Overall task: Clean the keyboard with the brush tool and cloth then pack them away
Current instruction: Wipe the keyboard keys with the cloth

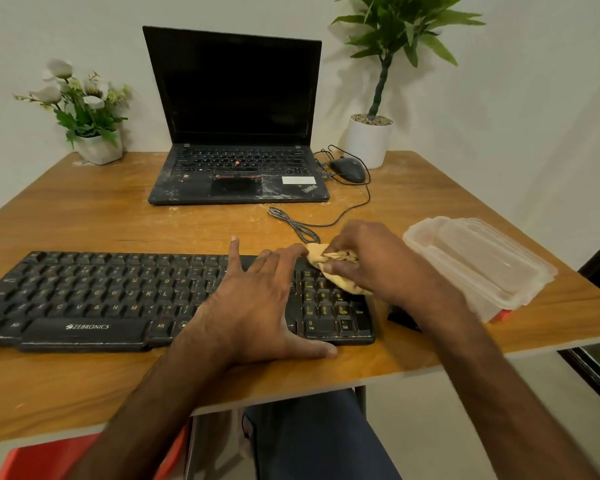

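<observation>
A black keyboard (pixel 94 296) lies along the near side of the wooden table. My left hand (pixel 260 303) lies flat on its right-middle keys, fingers spread, thumb on the table by the front edge. My right hand (pixel 371 265) grips a bunched tan cloth (pixel 321 258) and holds it on the number pad at the keyboard's right end. A clear plastic container (pixel 478 261) with its lid sits to the right of that hand. A dark object (pixel 402 318), partly hidden under my right wrist, lies beside the keyboard; I cannot tell what it is.
A dusty open laptop (pixel 236 133) stands at the back centre, with a black mouse (pixel 349 169) and its cable (pixel 291 223) trailing toward the keyboard. A flower pot (pixel 99 148) is at the back left, a potted plant (pixel 369 140) at the back right. The table edge (pixel 465 362) is near my arms.
</observation>
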